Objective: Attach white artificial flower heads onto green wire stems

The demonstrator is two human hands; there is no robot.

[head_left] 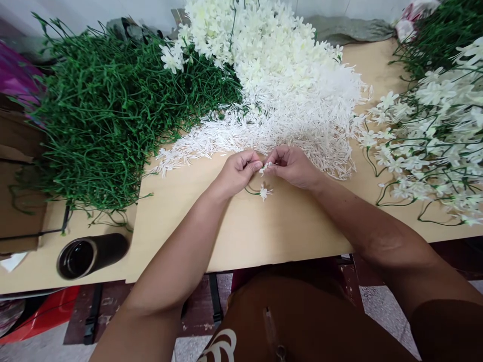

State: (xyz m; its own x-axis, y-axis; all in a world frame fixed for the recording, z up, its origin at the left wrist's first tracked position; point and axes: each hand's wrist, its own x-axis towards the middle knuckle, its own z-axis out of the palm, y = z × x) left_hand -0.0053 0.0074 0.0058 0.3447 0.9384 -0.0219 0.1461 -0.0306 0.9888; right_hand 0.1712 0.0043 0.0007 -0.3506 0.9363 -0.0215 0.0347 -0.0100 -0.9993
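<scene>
Nearest me: dark tumbler (pixel 90 254) at the wooden table's (pixel 294 226) near edge. Next: my left hand (pixel 239 172) and right hand (pixel 293 166), fingertips meeting, pinching one small white blossom (pixel 266 167) just above a green sprig (pixel 261 191). Beyond: white stamen heap (pixel 287 131), green stem pile (pixel 109 115), white flower heap (pixel 264 50).

light wooden table (pixel 287 236), pale wall (pixel 94 12) behind, speckled grey floor (pixel 381 306)

Over the middle of the table (pixel 287 226), the pinching fingertips of the left hand (pixel 237 171) and right hand (pixel 294 166) hide most of a tiny white flower piece (pixel 266 167), too small to make out. At the table's right end the flower sprays (pixel 433 125) run past the picture's edge; left of it, a purple thing (pixel 15 75) is cut off.
</scene>
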